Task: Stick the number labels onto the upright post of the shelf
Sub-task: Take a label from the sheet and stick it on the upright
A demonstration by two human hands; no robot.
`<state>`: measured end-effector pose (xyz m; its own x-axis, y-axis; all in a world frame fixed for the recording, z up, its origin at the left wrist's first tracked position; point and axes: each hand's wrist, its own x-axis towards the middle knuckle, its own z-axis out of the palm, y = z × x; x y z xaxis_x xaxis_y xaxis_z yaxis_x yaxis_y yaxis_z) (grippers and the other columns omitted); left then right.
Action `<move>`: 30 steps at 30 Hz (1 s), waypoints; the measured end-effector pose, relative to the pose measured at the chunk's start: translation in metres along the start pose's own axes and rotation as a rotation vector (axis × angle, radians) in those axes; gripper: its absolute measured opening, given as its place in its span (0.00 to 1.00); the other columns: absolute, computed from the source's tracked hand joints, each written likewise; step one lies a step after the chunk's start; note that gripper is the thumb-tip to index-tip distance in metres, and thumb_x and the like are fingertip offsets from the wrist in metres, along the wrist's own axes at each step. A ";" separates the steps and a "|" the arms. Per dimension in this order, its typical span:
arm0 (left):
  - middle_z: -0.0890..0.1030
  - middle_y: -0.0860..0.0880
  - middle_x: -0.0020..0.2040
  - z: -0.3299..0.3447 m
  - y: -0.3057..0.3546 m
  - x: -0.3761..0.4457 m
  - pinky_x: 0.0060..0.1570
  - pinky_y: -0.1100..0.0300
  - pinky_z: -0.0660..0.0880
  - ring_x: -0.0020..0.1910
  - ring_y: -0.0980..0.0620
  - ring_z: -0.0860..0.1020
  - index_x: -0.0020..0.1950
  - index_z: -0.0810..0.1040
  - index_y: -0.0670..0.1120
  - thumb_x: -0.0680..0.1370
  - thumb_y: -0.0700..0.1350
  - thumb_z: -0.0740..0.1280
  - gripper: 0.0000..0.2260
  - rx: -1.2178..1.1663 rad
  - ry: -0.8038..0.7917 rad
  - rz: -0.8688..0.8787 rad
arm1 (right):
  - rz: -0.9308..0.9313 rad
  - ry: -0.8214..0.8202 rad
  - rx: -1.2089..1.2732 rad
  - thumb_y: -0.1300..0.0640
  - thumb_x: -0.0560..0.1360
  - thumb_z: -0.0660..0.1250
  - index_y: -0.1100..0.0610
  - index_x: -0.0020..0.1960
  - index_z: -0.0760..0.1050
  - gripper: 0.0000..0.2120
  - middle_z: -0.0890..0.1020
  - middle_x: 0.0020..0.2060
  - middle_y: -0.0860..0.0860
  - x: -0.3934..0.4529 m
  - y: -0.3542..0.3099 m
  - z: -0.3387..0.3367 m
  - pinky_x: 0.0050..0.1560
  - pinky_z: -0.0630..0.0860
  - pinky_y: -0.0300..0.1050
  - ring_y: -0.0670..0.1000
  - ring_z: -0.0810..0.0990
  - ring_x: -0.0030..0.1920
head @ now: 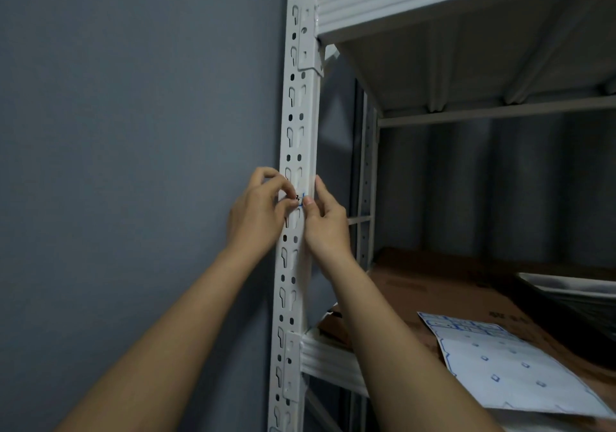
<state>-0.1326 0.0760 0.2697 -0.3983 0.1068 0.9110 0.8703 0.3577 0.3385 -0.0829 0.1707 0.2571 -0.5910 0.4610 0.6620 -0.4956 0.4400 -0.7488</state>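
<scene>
Pinching, left to right: my left hand (pixel 258 211), thumb and forefinger closed in a grip on the left edge of a small white paper label with a black handwritten number and blue border (pixel 299 199). Label lies against the front face of the white perforated metal upright post (pixel 293 125), between two shelf levels. My right hand (pixel 325 223), thumb tip pressing the label's right edge, fingers behind the post. Farther right, on brown cardboard (pixel 466 295): white label sheet with blue outlines (pixel 506 365).
</scene>
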 end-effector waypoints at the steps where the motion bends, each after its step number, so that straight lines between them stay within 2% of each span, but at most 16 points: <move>1: 0.72 0.59 0.51 0.001 0.000 -0.001 0.44 0.53 0.75 0.45 0.54 0.78 0.42 0.76 0.50 0.74 0.46 0.70 0.04 -0.006 0.005 -0.010 | -0.001 0.004 -0.003 0.55 0.81 0.60 0.48 0.74 0.64 0.22 0.77 0.66 0.46 0.000 0.000 0.000 0.65 0.69 0.43 0.48 0.74 0.66; 4: 0.73 0.58 0.48 0.003 0.001 -0.003 0.45 0.54 0.75 0.46 0.54 0.78 0.43 0.76 0.51 0.74 0.46 0.70 0.04 -0.025 0.037 -0.042 | -0.007 0.008 -0.004 0.55 0.81 0.60 0.48 0.74 0.65 0.22 0.76 0.66 0.47 0.000 0.001 0.001 0.64 0.69 0.42 0.48 0.74 0.66; 8: 0.76 0.58 0.50 0.007 0.002 -0.010 0.46 0.54 0.76 0.47 0.55 0.79 0.47 0.79 0.52 0.74 0.45 0.70 0.04 -0.069 0.098 -0.037 | -0.010 0.011 -0.028 0.54 0.81 0.60 0.46 0.74 0.64 0.22 0.76 0.66 0.47 -0.001 0.001 0.002 0.66 0.70 0.46 0.50 0.74 0.66; 14: 0.76 0.59 0.50 0.011 0.003 -0.017 0.43 0.55 0.76 0.44 0.56 0.79 0.46 0.80 0.52 0.76 0.47 0.69 0.01 -0.079 0.146 -0.040 | -0.031 0.022 -0.072 0.54 0.82 0.59 0.47 0.75 0.62 0.22 0.75 0.67 0.48 -0.003 -0.001 0.000 0.65 0.70 0.48 0.51 0.74 0.67; 18: 0.75 0.59 0.50 0.004 0.002 -0.010 0.44 0.56 0.74 0.46 0.55 0.79 0.46 0.78 0.53 0.75 0.48 0.69 0.01 -0.025 0.066 -0.037 | -0.035 0.038 -0.105 0.53 0.82 0.58 0.46 0.75 0.62 0.22 0.76 0.67 0.50 -0.004 -0.001 0.001 0.65 0.71 0.50 0.53 0.75 0.66; 24: 0.74 0.57 0.49 -0.006 0.002 0.003 0.41 0.58 0.71 0.44 0.54 0.76 0.45 0.79 0.51 0.75 0.48 0.70 0.02 0.110 -0.067 0.038 | -0.019 0.062 -0.144 0.52 0.82 0.58 0.44 0.75 0.62 0.22 0.78 0.65 0.49 -0.003 -0.002 0.003 0.61 0.74 0.53 0.54 0.77 0.62; 27: 0.74 0.58 0.47 -0.002 0.002 -0.002 0.44 0.57 0.73 0.46 0.57 0.78 0.41 0.77 0.52 0.73 0.46 0.71 0.04 -0.003 -0.005 -0.025 | -0.018 0.044 -0.115 0.52 0.82 0.58 0.45 0.75 0.62 0.22 0.76 0.66 0.49 -0.005 -0.002 0.002 0.64 0.72 0.51 0.53 0.75 0.65; 30: 0.75 0.58 0.47 0.005 0.003 -0.010 0.49 0.54 0.76 0.47 0.60 0.79 0.38 0.74 0.58 0.72 0.43 0.72 0.11 -0.219 0.092 -0.102 | -0.023 0.034 -0.067 0.54 0.82 0.59 0.47 0.75 0.63 0.22 0.75 0.68 0.49 -0.004 -0.001 0.000 0.65 0.70 0.48 0.52 0.73 0.67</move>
<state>-0.1268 0.0803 0.2602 -0.4684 -0.0076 0.8835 0.8728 0.1517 0.4640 -0.0807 0.1685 0.2552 -0.5574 0.4751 0.6809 -0.4649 0.5009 -0.7300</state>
